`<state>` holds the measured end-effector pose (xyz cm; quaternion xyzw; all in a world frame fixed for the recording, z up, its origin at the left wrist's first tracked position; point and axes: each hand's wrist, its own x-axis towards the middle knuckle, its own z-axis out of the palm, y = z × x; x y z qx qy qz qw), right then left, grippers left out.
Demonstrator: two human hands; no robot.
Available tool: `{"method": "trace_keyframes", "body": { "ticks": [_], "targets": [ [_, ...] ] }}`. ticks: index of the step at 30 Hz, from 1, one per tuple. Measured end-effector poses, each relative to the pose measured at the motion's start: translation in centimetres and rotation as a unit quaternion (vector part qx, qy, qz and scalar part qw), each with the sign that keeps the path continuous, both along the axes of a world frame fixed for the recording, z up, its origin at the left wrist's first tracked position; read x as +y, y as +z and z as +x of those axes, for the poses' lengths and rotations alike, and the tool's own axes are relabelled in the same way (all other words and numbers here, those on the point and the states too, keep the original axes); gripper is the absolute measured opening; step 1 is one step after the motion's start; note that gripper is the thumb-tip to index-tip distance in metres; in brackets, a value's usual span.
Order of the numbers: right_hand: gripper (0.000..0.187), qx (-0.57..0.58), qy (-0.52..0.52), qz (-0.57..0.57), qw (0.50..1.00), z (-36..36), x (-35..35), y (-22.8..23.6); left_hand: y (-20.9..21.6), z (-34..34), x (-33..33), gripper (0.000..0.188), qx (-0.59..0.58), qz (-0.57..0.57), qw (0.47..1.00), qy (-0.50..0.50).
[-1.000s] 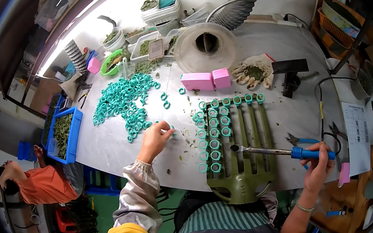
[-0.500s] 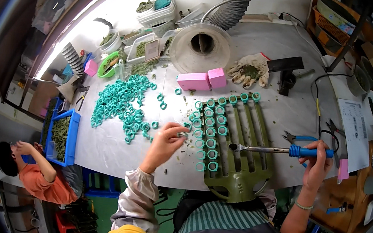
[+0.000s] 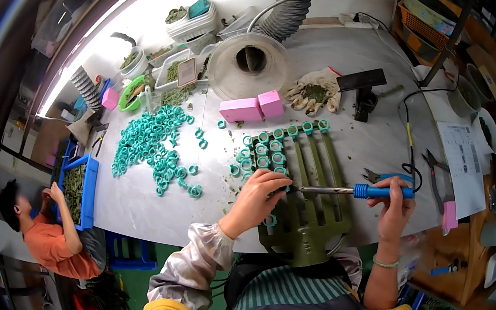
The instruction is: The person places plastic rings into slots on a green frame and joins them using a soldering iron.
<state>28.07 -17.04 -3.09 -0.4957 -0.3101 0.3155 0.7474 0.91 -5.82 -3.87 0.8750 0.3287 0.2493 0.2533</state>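
Clasping one blue-handled tool (image 3: 369, 191), your right hand (image 3: 394, 213) has one printed sheet (image 3: 459, 161) rightward, and your left hand (image 3: 251, 204), grip unclear, two pink blocks (image 3: 241, 111) beyond

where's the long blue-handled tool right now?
Head view, right of centre: the long blue-handled tool is in the right hand, lying across above the olive-green pronged frame, its tip end near the left hand.

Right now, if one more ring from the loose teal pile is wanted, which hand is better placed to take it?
Probably the left hand: it is nearer the teal pile, while the right hand grips the blue-handled tool. Whether the left hand holds anything is unclear.
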Motion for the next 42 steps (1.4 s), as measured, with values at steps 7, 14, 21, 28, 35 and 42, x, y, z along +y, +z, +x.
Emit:
{"method": "trace_keyframes", "body": {
  "ticks": [7,14,21,28,35,42],
  "targets": [
    [0.032,-0.017,-0.033,0.017,0.999,1.8,-1.3,1.6,0.7,-0.1,0.3,0.031,0.013,-0.001,1.0,-0.017],
    [0.029,0.0,-0.033,0.022,0.999,2.3,-2.0,1.6,-1.8,-6.7,4.4,0.025,-0.063,-0.074,0.976,0.194],
    [0.03,-0.019,-0.033,0.026,0.999,2.2,-1.8,1.9,-4.5,-8.4,4.0,0.027,0.069,0.076,0.979,0.173],
    [0.029,-0.026,-0.034,0.02,0.999,2.0,-1.9,2.3,-4.5,-10.9,4.4,0.022,-0.153,-0.168,0.94,0.256],
    [0.03,-0.028,-0.037,0.012,0.999,2.2,-2.2,2.2,-4.0,-12.6,3.7,0.024,-0.054,-0.174,0.94,0.29],
    [0.029,-0.034,-0.042,0.006,0.999,2.3,-2.5,2.3,2.8,-6.2,-0.9,0.028,-0.143,-0.176,0.964,0.142]
  ]
}}
